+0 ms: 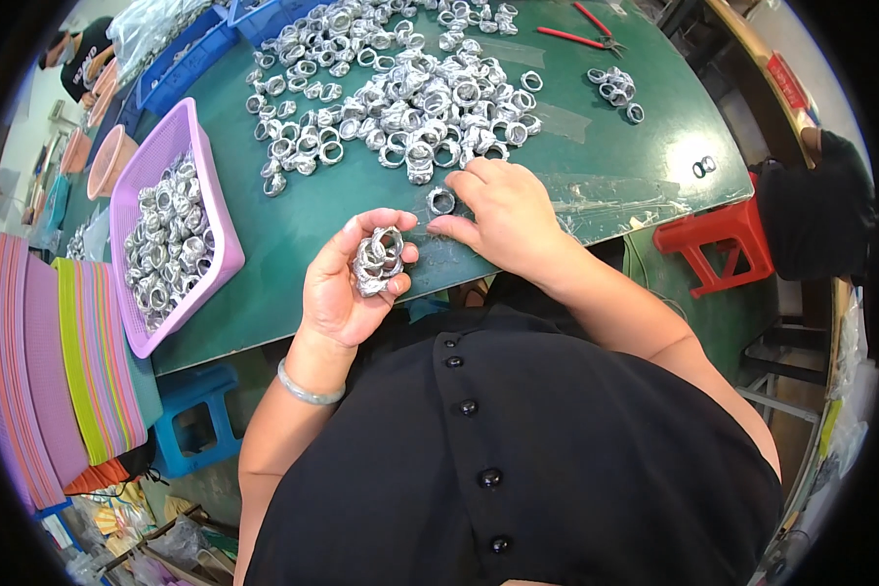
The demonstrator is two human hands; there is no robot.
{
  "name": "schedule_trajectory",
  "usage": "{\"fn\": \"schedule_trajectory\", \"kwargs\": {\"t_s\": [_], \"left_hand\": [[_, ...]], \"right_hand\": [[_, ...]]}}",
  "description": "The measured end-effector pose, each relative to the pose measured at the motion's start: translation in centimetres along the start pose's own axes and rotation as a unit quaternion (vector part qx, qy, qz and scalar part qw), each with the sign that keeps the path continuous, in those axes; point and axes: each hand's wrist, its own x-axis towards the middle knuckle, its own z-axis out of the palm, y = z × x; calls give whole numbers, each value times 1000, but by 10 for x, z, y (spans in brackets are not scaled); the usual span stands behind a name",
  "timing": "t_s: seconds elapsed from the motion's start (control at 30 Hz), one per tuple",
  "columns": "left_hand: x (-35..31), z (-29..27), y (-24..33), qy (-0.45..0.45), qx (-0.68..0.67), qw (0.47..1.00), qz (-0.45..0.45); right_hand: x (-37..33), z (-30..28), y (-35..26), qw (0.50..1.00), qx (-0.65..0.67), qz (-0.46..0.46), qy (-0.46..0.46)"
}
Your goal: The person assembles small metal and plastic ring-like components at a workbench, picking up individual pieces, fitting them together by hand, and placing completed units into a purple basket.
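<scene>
A small cluster of silver-coloured metal rings point(378, 262) rests in my left hand point(340, 286), whose fingers curl around it just over the table's near edge. My right hand point(503, 217) reaches over the tabletop with thumb and forefinger apart. Beside those fingertips lies a single ring point(440, 201); whether they touch it I cannot tell. Just beyond spreads a big loose pile of similar rings point(430, 98), with stray ones on its left side.
Left of me, a purple basket point(227, 244) holds many more rings. Stacked colourful baskets point(78, 361) stand by a blue stool point(197, 420). Red-handled pliers point(578, 39), a small ring group point(615, 88) and two dark rings point(703, 167) lie right. A red stool point(718, 244) stands beside the green table point(645, 146).
</scene>
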Motion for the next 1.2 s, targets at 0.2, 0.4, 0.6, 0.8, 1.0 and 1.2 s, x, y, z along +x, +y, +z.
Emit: {"fn": "schedule_trajectory", "kwargs": {"t_s": [0.2,0.4,0.6,0.8,1.0,1.2], "left_hand": [[-3,1,-2,35,71,997,25],[-1,16,-4,55,139,989,16],[-2,24,-10,73,216,973,42],[-3,27,-17,60,403,904,131],[1,19,-13,64,206,976,43],[1,7,-8,14,122,992,9]], "right_hand": [[2,3,-1,999,44,-9,26],[0,-5,-7,945,321,24,50],[-3,-3,-4,891,449,-25,64],[-1,-7,-13,948,260,-138,118],[-1,-8,-14,945,288,-114,103],[-4,-11,-4,958,259,-57,111]]}}
